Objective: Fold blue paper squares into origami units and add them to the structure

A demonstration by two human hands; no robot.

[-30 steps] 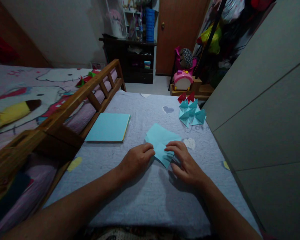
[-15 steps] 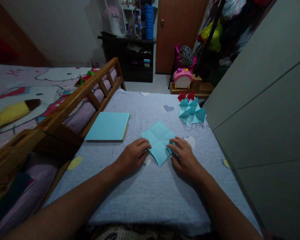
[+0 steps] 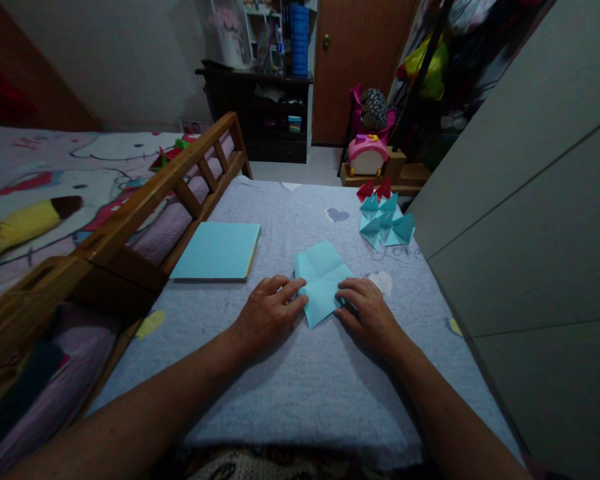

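A light blue sheet of origami paper with crossing creases lies on the cloth-covered surface between my hands. My left hand has its thumb and fingers closed at the paper's left edge. At the right corner, my right hand pinches the paper between curled fingers and thumb. The fingers cover parts of both side edges. The left edge looks straight, as if folded over, but I cannot see its underside.
A stack of coloured paper, light blue on top, lies to the left. Folded blue paper pieces and red ones stand at the far right. A wooden rail borders the left side; a pale cabinet borders the right.
The paper's left corner, which stuck out before, has gone in to a straight edge. My left hand has shifted slightly right with it. The paper's near tip has moved a little left.
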